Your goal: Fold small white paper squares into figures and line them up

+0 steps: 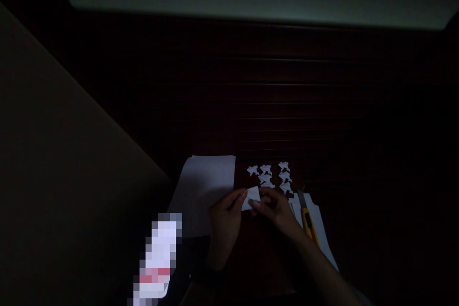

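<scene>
Between my two hands is a small white piece of paper [254, 194], held up over the dark table. My left hand [227, 215] pinches its left edge between thumb and fingers. My right hand [276, 205] grips the right side, its thumb lying across the front of the paper. Just beyond my hands lie several small folded white paper figures [265, 180], set out in groups on the table. A larger stack of white paper sheets [208, 186] lies to the left, partly behind my left hand.
A yellow utility knife [309, 224] with its blade out rests on white paper strips [324, 229] to the right. A bright, pixelated screen-like object [158, 258] is at lower left. Beyond the table are dark slatted boards [251, 86] and a pale ledge [251, 0]. The scene is dim.
</scene>
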Demonstrator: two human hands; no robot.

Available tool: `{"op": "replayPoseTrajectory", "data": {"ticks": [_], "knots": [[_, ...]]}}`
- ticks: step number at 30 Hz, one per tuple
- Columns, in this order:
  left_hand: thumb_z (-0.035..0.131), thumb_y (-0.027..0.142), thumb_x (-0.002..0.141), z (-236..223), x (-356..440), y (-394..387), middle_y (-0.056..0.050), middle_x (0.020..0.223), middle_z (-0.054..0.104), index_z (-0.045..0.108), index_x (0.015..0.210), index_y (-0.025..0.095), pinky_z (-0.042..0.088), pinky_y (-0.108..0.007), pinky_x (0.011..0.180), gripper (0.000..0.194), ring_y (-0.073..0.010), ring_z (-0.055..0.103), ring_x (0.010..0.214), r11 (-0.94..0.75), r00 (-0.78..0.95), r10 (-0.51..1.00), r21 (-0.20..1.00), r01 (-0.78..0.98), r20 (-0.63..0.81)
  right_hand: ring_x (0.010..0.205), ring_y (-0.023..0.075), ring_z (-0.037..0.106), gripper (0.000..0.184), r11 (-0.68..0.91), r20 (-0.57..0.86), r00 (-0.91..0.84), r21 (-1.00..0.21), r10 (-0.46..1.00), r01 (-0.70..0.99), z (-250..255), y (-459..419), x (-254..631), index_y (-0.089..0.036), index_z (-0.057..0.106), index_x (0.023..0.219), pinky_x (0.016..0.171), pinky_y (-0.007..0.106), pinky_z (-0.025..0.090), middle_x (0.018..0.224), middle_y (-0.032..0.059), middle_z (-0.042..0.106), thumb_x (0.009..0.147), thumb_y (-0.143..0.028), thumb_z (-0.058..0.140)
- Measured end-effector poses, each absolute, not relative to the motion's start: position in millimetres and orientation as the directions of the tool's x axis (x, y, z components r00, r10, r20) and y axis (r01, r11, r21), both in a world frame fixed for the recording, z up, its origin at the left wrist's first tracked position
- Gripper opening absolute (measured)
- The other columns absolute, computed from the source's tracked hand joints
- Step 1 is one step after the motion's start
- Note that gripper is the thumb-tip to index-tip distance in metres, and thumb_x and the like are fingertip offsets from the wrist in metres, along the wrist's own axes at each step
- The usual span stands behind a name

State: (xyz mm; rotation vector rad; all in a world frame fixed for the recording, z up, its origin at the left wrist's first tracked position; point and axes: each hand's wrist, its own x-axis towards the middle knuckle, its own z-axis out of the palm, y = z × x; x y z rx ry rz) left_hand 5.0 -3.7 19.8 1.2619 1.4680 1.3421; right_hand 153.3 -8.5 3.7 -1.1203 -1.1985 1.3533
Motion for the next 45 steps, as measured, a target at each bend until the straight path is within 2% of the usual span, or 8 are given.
{"op": "replayPoseTrajectory", "data": {"ticks": [5,11,16,21,27,32,37,45], "knots": [[0.067,0.033,0.073,21,2,-1,-0.003,0.085,0.074,0.073,0.084,0.022,0.051,-0.026,0.071,0.016,-0.0215,0.067,0.081,0.003,-0.181,0.983,0.99,0.141,0.023,0.058,0.0161,0.063,0.024,-0.098,-0.083,-0.097,-0.983,0.992,-0.157,-4,-8,155,-0.014,0.068,0.074,0.058,0.027,0.047,0.063,0.0043,0.068,0.07,-0.037,0.072],[0.067,0.035,0.073,17,1,0,-0.004,0.084,0.074,0.072,0.084,0.02,0.052,-0.027,0.069,0.019,-0.0216,0.067,0.079,0.02,-0.182,0.983,0.992,0.123,0.003,0.065,0.0175,0.066,0.03,-0.167,-0.117,-0.166,-0.929,0.979,-0.33,2,-8,160,-0.016,0.068,0.094,0.062,0.03,0.051,0.081,0.0055,0.07,0.069,-0.031,0.074],[0.069,0.035,0.072,13,5,-2,-0.007,0.086,0.073,0.071,0.084,0.017,0.054,-0.03,0.071,0.022,-0.0231,0.068,0.08,0.074,-0.163,0.984,0.997,-0.001,-0.073,0.06,0.0165,0.065,0.023,-0.176,-0.14,-0.122,-0.908,0.983,-0.38,-3,-7,159,-0.017,0.069,0.089,0.061,0.029,0.05,0.076,0.0045,0.07,0.07,-0.029,0.074],[0.071,0.034,0.07,20,-3,0,-0.011,0.089,0.073,0.068,0.094,0.013,0.056,-0.035,0.067,0.032,-0.0246,0.069,0.076,0.219,0.075,0.975,0.965,-0.143,-0.21,0.055,0.0152,0.063,0.019,-0.179,-0.157,-0.096,-0.934,0.983,-0.31,-10,-2,169,-0.015,0.072,0.085,0.055,0.025,0.048,0.065,0.0035,0.07,0.07,-0.026,0.074],[0.068,0.032,0.072,35,-16,-2,-0.013,0.082,0.073,0.069,0.084,0.008,0.055,-0.033,0.064,0.027,-0.0226,0.068,0.069,0.318,0.366,0.883,0.948,-0.004,-0.294,0.054,0.0166,0.064,0.02,-0.223,-0.158,-0.293,-0.953,0.943,-0.206,0,-1,186,-0.012,0.072,0.084,0.055,0.028,0.05,0.065,0.0059,0.071,0.068,-0.024,0.074],[0.061,0.033,0.079,41,-21,-4,-0.012,0.083,0.072,0.069,0.09,0.009,0.055,-0.035,0.071,0.027,-0.0228,0.068,0.076,0.361,0.542,0.786,0.933,-0.011,-0.297,0.056,0.0186,0.066,0.018,-0.252,-0.167,-0.39,-0.951,0.905,-0.179,8,-3,194,-0.01,0.072,0.082,0.056,0.029,0.052,0.064,0.0074,0.071,0.07,-0.023,0.071],[0.066,0.034,0.074,23,-12,-2,-0.011,0.088,0.072,0.069,0.092,0.012,0.054,-0.031,0.064,0.028,-0.0226,0.067,0.077,0.237,0.381,0.894,0.97,0.049,-0.237,0.059,0.0178,0.067,0.015,-0.24,-0.168,-0.418,-0.963,0.893,-0.125,7,-4,195,-0.01,0.071,0.078,0.058,0.028,0.052,0.068,0.0076,0.072,0.071,-0.023,0.071],[0.061,0.035,0.077,10,-6,0,-0.007,0.074,0.072,0.071,0.078,0.015,0.049,-0.025,0.057,0.022,-0.0196,0.066,0.066,0.06,0.231,0.967,0.979,0.195,-0.105,0.063,0.0155,0.064,0.019,-0.108,-0.103,-0.339,-0.994,0.935,0.005,5,-4,186,-0.014,0.069,0.085,0.058,0.025,0.048,0.073,0.0046,0.07,0.072,-0.028,0.071]]}}
